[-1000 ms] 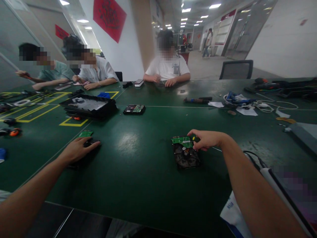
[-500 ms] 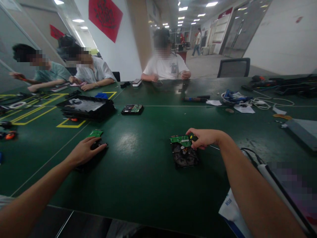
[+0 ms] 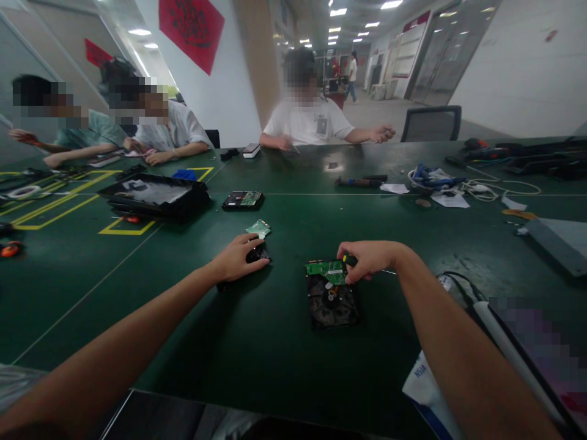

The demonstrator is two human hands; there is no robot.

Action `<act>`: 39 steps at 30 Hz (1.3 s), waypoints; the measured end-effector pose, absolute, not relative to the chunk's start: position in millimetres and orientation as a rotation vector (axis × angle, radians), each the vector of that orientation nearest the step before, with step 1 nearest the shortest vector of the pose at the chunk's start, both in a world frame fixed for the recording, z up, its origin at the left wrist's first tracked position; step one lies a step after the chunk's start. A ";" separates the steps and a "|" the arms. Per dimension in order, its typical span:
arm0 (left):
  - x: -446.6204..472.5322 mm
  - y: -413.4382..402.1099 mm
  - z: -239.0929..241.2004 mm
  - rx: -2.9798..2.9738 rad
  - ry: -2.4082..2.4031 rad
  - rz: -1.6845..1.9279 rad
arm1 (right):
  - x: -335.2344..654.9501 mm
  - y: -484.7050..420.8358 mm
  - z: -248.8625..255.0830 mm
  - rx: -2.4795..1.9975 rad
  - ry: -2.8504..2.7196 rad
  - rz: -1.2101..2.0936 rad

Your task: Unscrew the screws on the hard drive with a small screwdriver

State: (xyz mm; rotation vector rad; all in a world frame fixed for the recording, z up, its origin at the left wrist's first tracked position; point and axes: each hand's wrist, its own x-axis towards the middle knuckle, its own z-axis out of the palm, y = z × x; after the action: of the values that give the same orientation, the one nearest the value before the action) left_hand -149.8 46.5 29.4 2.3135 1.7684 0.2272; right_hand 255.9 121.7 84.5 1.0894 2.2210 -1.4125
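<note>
Under my left hand [image 3: 236,256] is a dark hard drive [image 3: 261,252], gripped from above with thumb and fingers over its edges. The palm hides most of it. A small green circuit board [image 3: 259,228] shows just past my fingertips. My right hand [image 3: 367,260] is closed round a screwdriver [image 3: 350,260] with a black and yellow handle, its thin shaft pointing off to the right. Those same fingers touch the upper right edge of a second hard drive [image 3: 332,302], which lies flat with its green board facing up.
A third hard drive [image 3: 243,200] lies farther back, beside stacked black trays [image 3: 156,195]. Cables [image 3: 481,186] and papers sit at the back right, near a grey metal box [image 3: 557,244]. A person [image 3: 307,119] sits opposite; two more sit at the left.
My left hand has slid its hard drive and the small green board to the right. The drive at my right hand has shifted slightly left and nearer. The person opposite has stretched out one arm.
</note>
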 end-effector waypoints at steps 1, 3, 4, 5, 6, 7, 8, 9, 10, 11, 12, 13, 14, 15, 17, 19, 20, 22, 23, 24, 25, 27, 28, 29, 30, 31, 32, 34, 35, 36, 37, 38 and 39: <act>-140.3 54.6 28.2 2.355 1.718 0.240 | 253.8 120.6 84.8 1.081 2.221 -1.409; -120.6 71.0 25.5 2.436 1.614 0.275 | 249.2 118.5 84.8 1.052 2.231 -1.397; -110.0 79.2 24.0 2.473 1.571 0.310 | 246.6 117.5 84.4 1.035 2.237 -1.392; -98.7 87.4 22.4 2.508 1.529 0.352 | 243.9 116.5 83.9 1.016 2.241 -1.389; -86.8 95.4 20.8 2.542 1.486 0.390 | 241.0 115.4 83.2 0.997 2.244 -1.387; -74.4 103.3 19.0 2.573 1.438 0.423 | 238.1 114.4 82.5 0.984 2.243 -1.380; -61.5 110.8 17.1 2.600 1.393 0.445 | 235.2 113.3 81.7 0.978 2.247 -1.373; -48.4 117.9 15.2 2.621 1.357 0.463 | 232.5 112.3 81.1 0.976 2.254 -1.365; -35.5 124.4 13.2 2.640 1.326 0.476 | 230.2 111.5 80.9 0.972 2.262 -1.356; -22.9 130.2 11.3 2.659 1.294 0.485 | 228.6 111.0 81.2 0.962 2.273 -1.340; -10.9 135.1 9.7 2.675 1.258 0.488 | 228.1 111.0 82.1 0.942 2.283 -1.321; 0.2 139.1 8.4 2.691 1.219 0.480 | 229.1 111.5 83.7 0.920 2.296 -1.300; 10.3 142.1 7.7 2.701 1.190 0.474 | 231.8 112.6 86.0 0.912 2.307 -1.279; 19.1 144.1 7.5 2.706 1.165 0.468 | 236.3 114.3 88.8 0.911 2.313 -1.271; 33.1 145.8 8.7 2.718 1.103 0.452 | 250.2 119.3 94.8 0.999 2.348 -1.281; 42.4 145.0 11.2 2.722 1.074 0.465 | 267.4 125.5 99.0 1.137 2.382 -1.306; 45.5 144.2 12.6 2.727 1.061 0.476 | 275.7 128.9 99.7 1.203 2.397 -1.308; 49.2 142.9 15.5 2.741 1.024 0.498 | 289.4 135.7 97.9 1.347 2.431 -1.292; 49.8 142.6 17.2 2.745 0.998 0.506 | 294.1 139.0 95.5 1.443 2.455 -1.252; 49.6 142.7 19.3 2.743 0.972 0.514 | 297.4 142.3 92.4 1.528 2.475 -1.214; 48.5 143.0 22.0 2.734 0.953 0.521 | 299.2 145.4 88.9 1.597 2.494 -1.182; 43.5 142.6 29.9 2.691 0.964 0.562 | 299.3 151.1 80.8 1.726 2.492 -1.070; 39.8 140.7 34.9 2.662 1.004 0.595 | 297.8 153.5 76.5 1.795 2.478 -0.998; 35.6 136.8 40.4 2.624 1.079 0.656 | 295.2 155.6 71.9 1.868 2.468 -0.911; 31.2 130.0 46.0 2.573 1.176 0.745 | 291.6 157.3 67.0 1.917 2.487 -0.812; 27.0 119.8 51.3 2.528 1.268 0.819 | 287.2 158.3 61.8 1.909 2.547 -0.704; 23.5 105.9 56.0 2.512 1.344 0.859 | 281.9 158.8 56.2 1.871 2.596 -0.639; 20.2 67.8 62.5 2.548 1.412 0.814 | 270.0 158.0 44.7 1.784 2.629 -0.543; 20.7 45.2 64.1 2.565 1.435 0.769 | 264.3 157.1 39.4 1.780 2.608 -0.461; 22.8 21.7 64.7 2.581 1.444 0.704 | 259.4 156.0 34.8 1.797 2.592 -0.429; 26.2 -1.3 64.4 2.604 1.418 0.613 | 255.7 155.0 31.3 1.819 2.582 -0.403; 30.6 -22.4 63.4 2.632 1.392 0.572 | 253.5 154.4 29.2 1.822 2.578 -0.383; 35.7 -40.6 62.2 2.658 1.378 0.537 | 252.9 154.2 28.6 1.825 2.579 -0.369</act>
State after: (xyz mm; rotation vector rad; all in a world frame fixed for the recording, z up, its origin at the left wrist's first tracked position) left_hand 35.7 -40.6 62.2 2.6578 1.3781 0.5368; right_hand 252.9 154.2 28.6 1.8253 2.5788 -0.3693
